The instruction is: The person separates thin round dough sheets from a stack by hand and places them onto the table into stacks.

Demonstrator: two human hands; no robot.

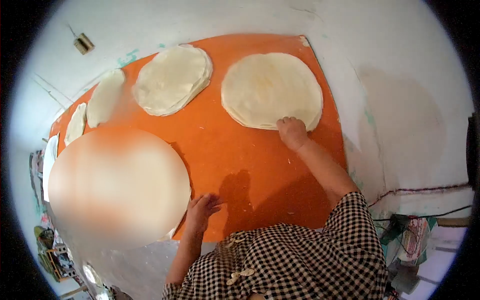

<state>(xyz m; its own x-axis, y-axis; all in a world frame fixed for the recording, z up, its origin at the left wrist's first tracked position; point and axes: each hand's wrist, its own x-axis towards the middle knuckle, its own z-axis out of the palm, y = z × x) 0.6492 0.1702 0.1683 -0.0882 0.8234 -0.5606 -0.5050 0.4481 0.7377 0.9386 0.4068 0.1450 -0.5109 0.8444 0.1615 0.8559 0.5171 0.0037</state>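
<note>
My right hand rests on the near edge of a pile of thin round dough sheets, its fingers curled over the rim and pinching the edge. The pile is pale, flat and slightly layered at its border. Lower down, my left hand hovers over the orange tabletop with its fingers apart and nothing visible in them. Just left of it lies a large pale round shape, mostly smeared by blur; a thin pale edge shows at its lower right.
Another dough stack lies at the back middle, with two smaller-looking pale rounds farther left along the wall. A white wall borders the table. Cables and a bundle of bags are at the right.
</note>
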